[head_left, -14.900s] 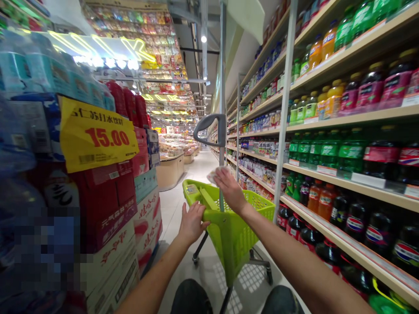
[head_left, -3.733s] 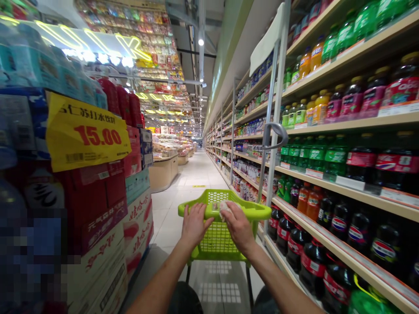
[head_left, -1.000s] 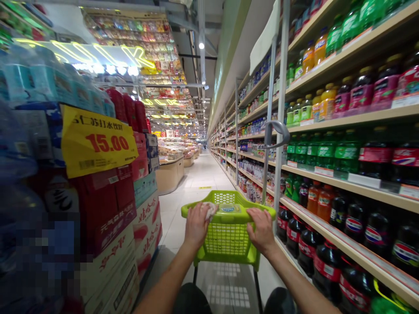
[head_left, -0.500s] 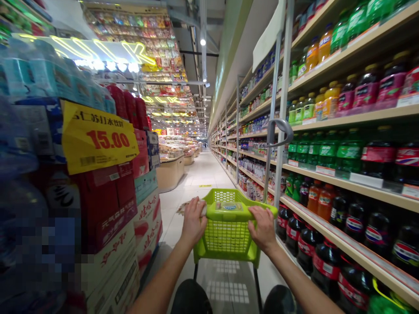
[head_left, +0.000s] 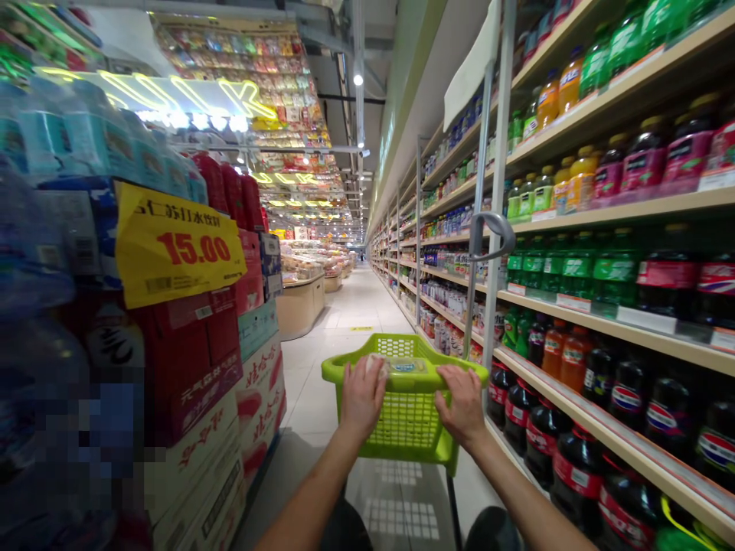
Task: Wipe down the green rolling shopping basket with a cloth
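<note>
A lime-green plastic shopping cart (head_left: 402, 428) stands right in front of me, its handlebar (head_left: 413, 380) towards my body. My left hand (head_left: 363, 398) lies over the left-middle part of the bar, pressing a crumpled white tissue (head_left: 376, 366) against it. Most of the tissue is hidden under the fingers. At the bar's right end my right hand (head_left: 461, 404) grips with bent fingers over the top. Between the hands, a label panel (head_left: 405, 366) is set into the top of the handle.
Shelves of soft drink bottles (head_left: 579, 264) run along the right. A grey metal pole with a loop handle (head_left: 485, 233) stands before them. Stacked drink cartons (head_left: 195, 367) with a yellow price sign (head_left: 181, 245) rise on the left. A tiled aisle (head_left: 356, 298) stretches ahead.
My left hand has slid right along the handlebar with the tissue, baring the bar's left end. My right hand has kept its place. The view has shifted slightly.
</note>
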`<state>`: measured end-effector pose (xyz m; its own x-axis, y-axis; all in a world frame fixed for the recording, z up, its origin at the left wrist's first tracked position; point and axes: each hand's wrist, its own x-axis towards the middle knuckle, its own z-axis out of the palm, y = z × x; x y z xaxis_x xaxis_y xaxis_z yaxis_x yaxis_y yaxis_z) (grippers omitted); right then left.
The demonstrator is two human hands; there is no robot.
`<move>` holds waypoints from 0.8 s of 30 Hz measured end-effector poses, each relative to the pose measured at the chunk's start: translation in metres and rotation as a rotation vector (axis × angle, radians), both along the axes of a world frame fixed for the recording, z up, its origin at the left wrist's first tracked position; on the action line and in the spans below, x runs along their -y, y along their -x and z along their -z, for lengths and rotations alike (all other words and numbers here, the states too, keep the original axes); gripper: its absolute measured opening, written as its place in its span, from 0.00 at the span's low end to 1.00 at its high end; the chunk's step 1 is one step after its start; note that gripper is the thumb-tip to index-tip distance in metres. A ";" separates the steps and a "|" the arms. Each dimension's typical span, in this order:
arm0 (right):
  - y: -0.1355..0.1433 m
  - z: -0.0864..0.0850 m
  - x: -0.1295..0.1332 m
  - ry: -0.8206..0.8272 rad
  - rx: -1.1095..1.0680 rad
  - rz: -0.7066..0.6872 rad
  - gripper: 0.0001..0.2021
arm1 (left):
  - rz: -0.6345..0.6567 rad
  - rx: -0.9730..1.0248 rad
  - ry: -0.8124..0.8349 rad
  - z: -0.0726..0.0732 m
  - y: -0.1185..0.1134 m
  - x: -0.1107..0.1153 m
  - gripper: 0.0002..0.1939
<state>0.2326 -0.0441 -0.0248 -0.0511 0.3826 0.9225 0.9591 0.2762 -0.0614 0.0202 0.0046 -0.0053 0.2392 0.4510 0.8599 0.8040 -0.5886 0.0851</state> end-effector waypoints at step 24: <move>0.003 -0.001 0.002 0.040 0.007 -0.053 0.20 | -0.209 0.210 0.051 -0.008 0.019 -0.013 0.17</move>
<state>0.2294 -0.0462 -0.0242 -0.0788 0.4159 0.9060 0.9437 0.3239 -0.0667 0.0009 0.0171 0.0032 -0.0444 0.5156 0.8557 0.8690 -0.4026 0.2877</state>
